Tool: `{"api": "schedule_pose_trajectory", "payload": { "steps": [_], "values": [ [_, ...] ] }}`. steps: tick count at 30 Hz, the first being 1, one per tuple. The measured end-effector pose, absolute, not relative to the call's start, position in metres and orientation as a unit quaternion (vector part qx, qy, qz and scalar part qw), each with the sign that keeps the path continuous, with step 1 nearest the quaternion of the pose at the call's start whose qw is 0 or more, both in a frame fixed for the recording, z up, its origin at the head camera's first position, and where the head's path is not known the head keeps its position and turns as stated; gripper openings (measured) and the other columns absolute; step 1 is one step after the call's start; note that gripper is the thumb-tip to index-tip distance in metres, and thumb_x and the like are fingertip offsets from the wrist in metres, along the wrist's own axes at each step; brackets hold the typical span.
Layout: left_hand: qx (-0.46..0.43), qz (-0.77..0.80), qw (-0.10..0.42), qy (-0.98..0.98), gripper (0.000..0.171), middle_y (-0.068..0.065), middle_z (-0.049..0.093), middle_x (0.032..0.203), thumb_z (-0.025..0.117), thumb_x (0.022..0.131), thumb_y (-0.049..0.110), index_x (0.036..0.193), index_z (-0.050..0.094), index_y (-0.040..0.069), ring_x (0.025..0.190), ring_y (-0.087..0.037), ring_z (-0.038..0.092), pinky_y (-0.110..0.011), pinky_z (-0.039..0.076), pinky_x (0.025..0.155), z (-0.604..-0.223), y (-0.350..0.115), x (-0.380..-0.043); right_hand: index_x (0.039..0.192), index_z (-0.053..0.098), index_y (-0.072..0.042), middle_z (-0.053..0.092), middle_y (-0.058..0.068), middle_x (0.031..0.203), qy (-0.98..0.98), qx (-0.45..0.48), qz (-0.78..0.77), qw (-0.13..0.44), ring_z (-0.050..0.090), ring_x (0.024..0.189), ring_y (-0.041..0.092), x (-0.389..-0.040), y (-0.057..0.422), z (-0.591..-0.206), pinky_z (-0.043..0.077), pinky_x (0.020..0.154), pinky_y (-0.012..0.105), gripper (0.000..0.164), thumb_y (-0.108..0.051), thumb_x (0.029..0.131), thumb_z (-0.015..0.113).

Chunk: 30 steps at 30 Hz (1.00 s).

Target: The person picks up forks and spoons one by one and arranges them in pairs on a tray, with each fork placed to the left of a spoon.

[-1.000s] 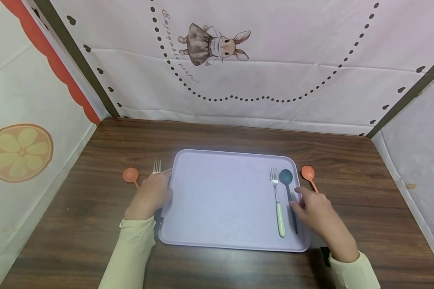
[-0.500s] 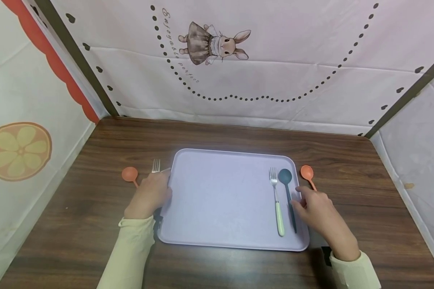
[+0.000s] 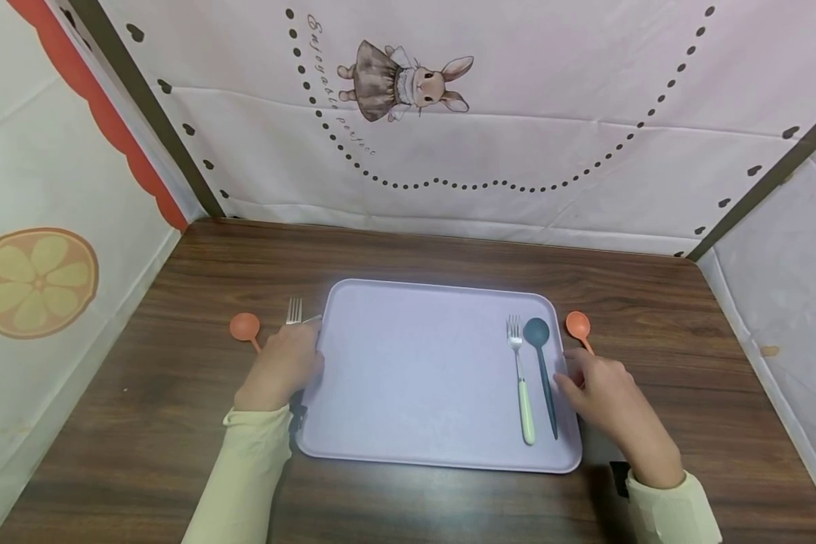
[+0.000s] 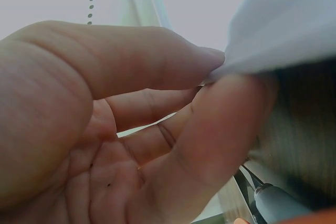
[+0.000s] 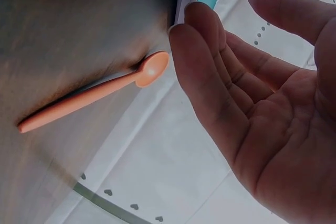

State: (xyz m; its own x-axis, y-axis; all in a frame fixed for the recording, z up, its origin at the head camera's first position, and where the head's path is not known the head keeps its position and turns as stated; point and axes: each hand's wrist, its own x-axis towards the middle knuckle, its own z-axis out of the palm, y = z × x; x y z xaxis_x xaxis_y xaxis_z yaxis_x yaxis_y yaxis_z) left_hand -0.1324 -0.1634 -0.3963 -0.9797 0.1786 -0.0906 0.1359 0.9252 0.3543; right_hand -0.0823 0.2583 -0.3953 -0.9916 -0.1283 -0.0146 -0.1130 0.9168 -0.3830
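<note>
As the tray lies, its long axis runs sideways.

Plain pale cream sleeves

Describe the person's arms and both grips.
The left sleeve and right sleeve are long and pale cream. The left grip and right grip are bare: no glove or ring shows. A small black piece sits by the right sleeve.
</note>
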Motion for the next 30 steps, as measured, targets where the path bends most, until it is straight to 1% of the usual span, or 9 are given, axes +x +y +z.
{"api": "schedule_pose_trajectory", "payload": {
  "steps": [3, 8, 13, 19, 24, 30],
  "values": [
    [0.082, 0.178, 0.057, 0.979, 0.025, -0.017, 0.06, 0.084, 0.049, 0.072, -0.003, 0.095, 0.059, 0.001, 0.069, -0.03, 0.054, -0.045, 0.041, 0.055, -0.397, -0.163, -0.132, 0.107, 0.06, 0.003, 0.052, 0.001, 0.066, 0.979, -0.054, -0.193, 0.031, 0.048, 0.056, 0.015, -0.083, 0.259, -0.394, 0.04, 0.049, 0.031, 0.034, -0.015, 0.081, 0.068],
    [0.083, 0.178, 0.054, 0.979, 0.023, -0.016, 0.059, 0.081, 0.049, 0.073, -0.003, 0.093, 0.059, 0.002, 0.067, -0.03, 0.055, -0.045, 0.041, 0.054, -0.398, -0.163, -0.132, 0.115, 0.059, 0.002, 0.056, 0.002, 0.07, 0.979, -0.036, -0.195, 0.05, 0.05, 0.057, 0.015, -0.084, 0.263, -0.394, 0.04, 0.049, 0.031, 0.039, -0.019, 0.083, 0.067],
    [0.087, 0.177, 0.047, 0.979, 0.022, -0.017, 0.06, 0.08, 0.05, 0.073, -0.003, 0.093, 0.059, 0.001, 0.068, -0.031, 0.056, -0.046, 0.041, 0.055, -0.397, -0.163, -0.132, 0.114, 0.059, 0.001, 0.057, 0.001, 0.071, 0.981, -0.033, -0.187, 0.041, 0.05, 0.059, 0.015, -0.085, 0.268, -0.393, 0.041, 0.052, 0.033, 0.038, -0.019, 0.083, 0.067],
    [0.084, 0.177, 0.052, 0.979, 0.024, -0.017, 0.06, 0.083, 0.05, 0.073, -0.003, 0.094, 0.059, 0.001, 0.069, -0.031, 0.055, -0.046, 0.041, 0.055, -0.395, -0.163, -0.132, 0.116, 0.056, 0.004, 0.058, 0.005, 0.076, 0.982, -0.019, -0.183, 0.043, 0.05, 0.061, 0.017, -0.086, 0.272, -0.391, 0.041, 0.053, 0.034, 0.043, -0.02, 0.083, 0.067],
    [0.082, 0.176, 0.055, 0.979, 0.027, -0.018, 0.061, 0.085, 0.05, 0.073, -0.003, 0.098, 0.059, 0.0, 0.07, -0.031, 0.056, -0.047, 0.041, 0.056, -0.395, -0.163, -0.132, 0.113, 0.057, 0.003, 0.054, 0.003, 0.073, 0.983, -0.019, -0.18, 0.04, 0.048, 0.06, 0.017, -0.086, 0.274, -0.39, 0.038, 0.051, 0.033, 0.038, -0.019, 0.083, 0.066],
    [0.076, 0.174, 0.063, 0.98, 0.026, -0.017, 0.061, 0.085, 0.049, 0.073, -0.002, 0.097, 0.059, 0.002, 0.069, -0.03, 0.055, -0.045, 0.041, 0.056, -0.397, -0.162, -0.133, 0.112, 0.058, 0.004, 0.057, 0.006, 0.078, 0.983, -0.019, -0.18, 0.033, 0.05, 0.063, 0.019, -0.087, 0.279, -0.392, 0.04, 0.053, 0.035, 0.037, -0.018, 0.083, 0.066]
  ]
}}
